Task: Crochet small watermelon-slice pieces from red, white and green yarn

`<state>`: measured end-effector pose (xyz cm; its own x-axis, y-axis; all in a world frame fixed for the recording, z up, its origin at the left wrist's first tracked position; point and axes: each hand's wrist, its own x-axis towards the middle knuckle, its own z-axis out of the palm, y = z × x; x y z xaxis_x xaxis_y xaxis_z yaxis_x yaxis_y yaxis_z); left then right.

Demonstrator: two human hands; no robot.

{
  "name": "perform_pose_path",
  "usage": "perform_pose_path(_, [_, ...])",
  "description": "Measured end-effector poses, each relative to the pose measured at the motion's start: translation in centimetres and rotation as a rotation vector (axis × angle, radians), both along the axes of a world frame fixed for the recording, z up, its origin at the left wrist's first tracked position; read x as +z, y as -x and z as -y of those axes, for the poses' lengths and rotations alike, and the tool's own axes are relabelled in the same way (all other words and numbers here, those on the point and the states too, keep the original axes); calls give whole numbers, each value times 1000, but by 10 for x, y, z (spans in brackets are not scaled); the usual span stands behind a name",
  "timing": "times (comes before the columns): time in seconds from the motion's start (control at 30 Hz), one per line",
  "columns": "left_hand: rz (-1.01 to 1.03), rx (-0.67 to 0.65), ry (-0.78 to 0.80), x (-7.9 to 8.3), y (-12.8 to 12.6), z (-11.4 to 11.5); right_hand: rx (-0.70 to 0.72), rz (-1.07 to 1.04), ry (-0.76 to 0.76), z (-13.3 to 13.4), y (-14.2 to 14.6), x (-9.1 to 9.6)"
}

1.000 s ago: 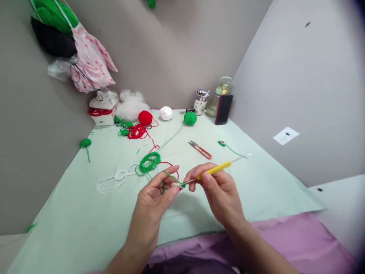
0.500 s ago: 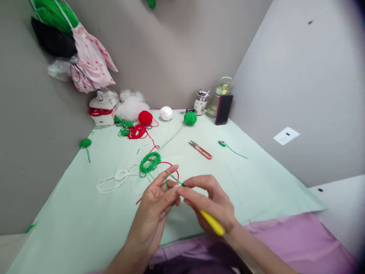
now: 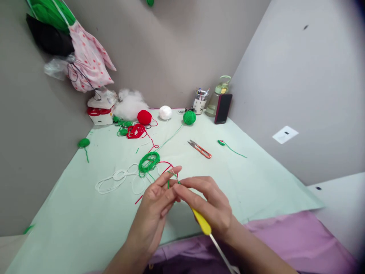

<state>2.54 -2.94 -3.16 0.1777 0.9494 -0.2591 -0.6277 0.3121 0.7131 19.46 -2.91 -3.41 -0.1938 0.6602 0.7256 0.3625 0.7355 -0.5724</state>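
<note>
both hands meet at near centre, over the pale green counter (image 3: pixel 85 213). left hand (image 3: pixel 155 207) fingers half curled, pinching green yarn (image 3: pixel 169 179) and a tiny crochet bit between thumb and fingertips, index finger stretched out far-right with the strand over it. right hand (image 3: pixel 211 207) closed around a yellow-handled crochet hook (image 3: pixel 201 222), thumb and index pinched on its front end, hook tip at the left fingertips, mostly hidden by the fingers; the metal tail end sticks out toward the near edge.

just beyond the hands: loose coil of green yarn (image 3: pixel 148 162), a red strand (image 3: pixel 165 166) looping beside it, white yarn loops (image 3: pixel 118 179) to the left. the green strand runs far from the coil to a green yarn ball (image 3: pixel 189 117). right of that line lie orange-handled snips (image 3: pixel 200 148), well apart from the hands, and a small green-red piece with a tail (image 3: pixel 221 143) further right.

far edge by the wall: red yarn ball (image 3: pixel 144 117), white yarn ball (image 3: pixel 165 112), red yarn tangle (image 3: pixel 136 131), white stuffing (image 3: pixel 130 104), a white box (image 3: pixel 99 112), pen cup (image 3: pixel 199 102), bottle (image 3: pixel 217 97), dark phone (image 3: pixel 222 109) leaning on the wall. small green piece (image 3: pixel 83 143) at the left wall. pink spotted bag (image 3: pixel 87 61) hangs far left. purple cloth (image 3: pixel 285 239) on the lap, nearest edge.
</note>
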Motion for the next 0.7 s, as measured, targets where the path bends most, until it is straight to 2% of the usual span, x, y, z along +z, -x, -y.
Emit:
perform_pose_path(0.1, [46, -16, 52, 0, 5, -4, 15, -169, 81, -6, -1, 1])
perform_pose_path(0.2, [-92, 51, -20, 0, 5, -2, 138, -385, 253, -13, 3, 2])
perform_pose_path(0.27, [-189, 66, -93, -1, 4, 1, 200, -404, 317, -15, 6, 3])
perform_pose_path(0.33, [-239, 62, -131, -2, 3, 3, 204, -410, 364, -15, 7, 3])
perform_pose_path(0.53, [-259, 66, -116, -3, 5, 4, 285, -632, 597, -17, 4, -2])
perform_pose_path(0.6, [-268, 63, -113, -2, 6, 3, 295, -642, 613, -17, 3, -1])
perform_pose_path(0.7, [-322, 75, -143, -2, 5, 3, 219, -533, 510, -13, 2, 1])
